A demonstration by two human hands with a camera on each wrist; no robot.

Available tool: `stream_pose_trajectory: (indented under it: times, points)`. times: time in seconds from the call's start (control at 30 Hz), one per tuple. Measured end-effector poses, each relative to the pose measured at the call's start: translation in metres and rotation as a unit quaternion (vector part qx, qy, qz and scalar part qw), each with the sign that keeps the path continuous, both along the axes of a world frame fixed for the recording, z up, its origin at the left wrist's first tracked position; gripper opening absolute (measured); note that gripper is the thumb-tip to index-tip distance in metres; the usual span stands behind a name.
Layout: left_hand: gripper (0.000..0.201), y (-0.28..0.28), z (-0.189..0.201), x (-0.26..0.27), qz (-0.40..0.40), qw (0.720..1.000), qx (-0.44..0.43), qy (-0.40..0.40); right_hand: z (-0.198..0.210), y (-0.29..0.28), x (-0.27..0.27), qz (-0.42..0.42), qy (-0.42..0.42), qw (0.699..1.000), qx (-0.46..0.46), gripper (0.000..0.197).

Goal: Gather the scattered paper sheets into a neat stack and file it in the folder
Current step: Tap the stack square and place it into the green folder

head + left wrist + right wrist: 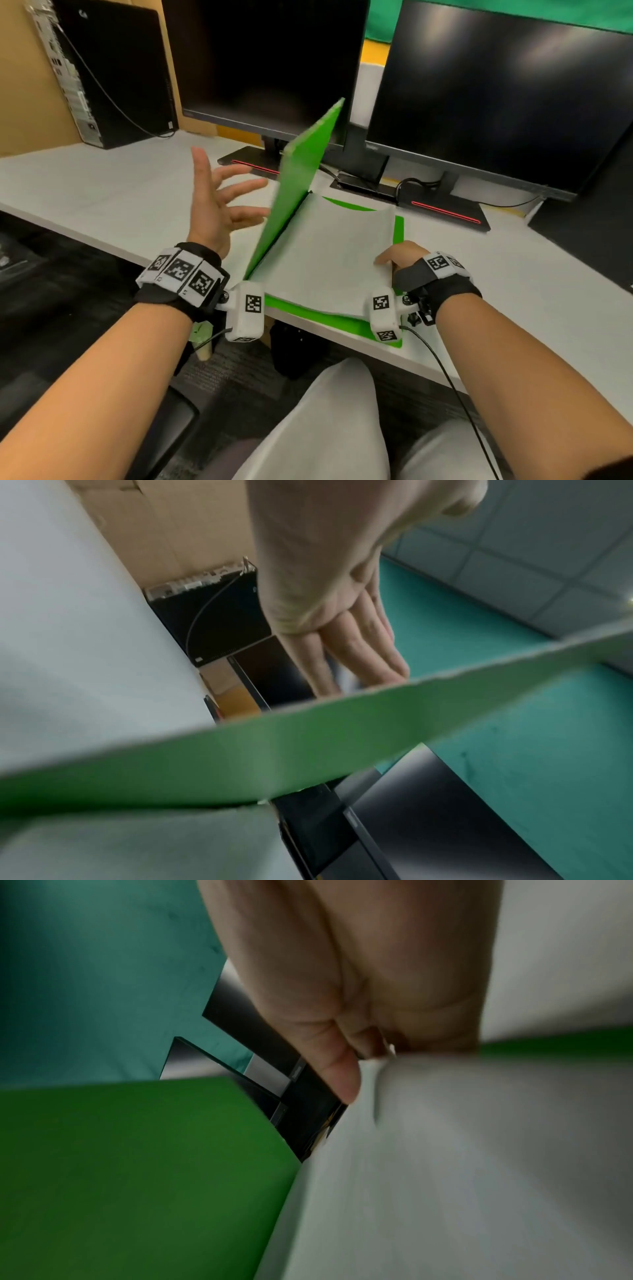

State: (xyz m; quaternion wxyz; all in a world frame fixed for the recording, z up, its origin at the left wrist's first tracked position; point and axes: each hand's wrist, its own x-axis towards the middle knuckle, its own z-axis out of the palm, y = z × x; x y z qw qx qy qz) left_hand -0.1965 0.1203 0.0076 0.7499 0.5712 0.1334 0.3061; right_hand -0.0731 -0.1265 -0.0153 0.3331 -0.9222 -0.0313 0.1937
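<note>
A green folder [398, 230] lies open on the desk near its front edge, its cover [301, 178] standing almost upright at the left. A stack of white paper sheets [325, 260] lies on the folder's lower half, its far edge bowed up. My left hand [222, 205] is spread, fingers straight, just left of the raised cover [308, 750]; whether the fingertips touch it I cannot tell. My right hand [399, 258] pinches the right edge of the paper stack [445, 1150], thumb [339, 1074] on top, the other fingers under the sheets.
Two dark monitors [274, 61] [496, 102] stand behind the folder, their bases and cables close to its far edge. A black computer case [113, 68] stands at the back left. The white desk [102, 192] stretches left of the folder. My knees are under the front edge.
</note>
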Motion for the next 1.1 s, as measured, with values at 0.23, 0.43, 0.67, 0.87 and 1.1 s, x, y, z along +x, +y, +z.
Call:
stream_pose_trajectory:
  times: [0.23, 0.43, 0.67, 0.87, 1.1]
  points:
    - [0.058, -0.016, 0.002, 0.025, -0.154, 0.931, 0.256, 0.208, 0.015, -0.041, 0.026, -0.120, -0.011, 0.977, 0.175, 0.079]
    - [0.071, -0.031, -0.023, 0.057, -0.325, 0.526, 0.663, 0.422, 0.003, -0.039, 0.027, 0.062, 0.021, 0.996, -0.067, 0.060]
    - [0.066, 0.017, -0.030, 0.077, -0.301, 0.541, 0.649, 0.443, 0.002, 0.015, 0.016, 0.258, -0.020, 0.919, -0.298, 0.064]
    - [0.060, 0.060, -0.037, 0.090, -0.255, 0.567, 0.629, 0.467, -0.004, 0.065, 0.025, 0.292, -0.052, 0.903, -0.311, 0.065]
    - [0.063, 0.054, -0.038, 0.094, -0.225, 0.516, 0.687, 0.458, -0.011, 0.057, 0.025, 0.276, -0.054, 0.916, -0.287, 0.067]
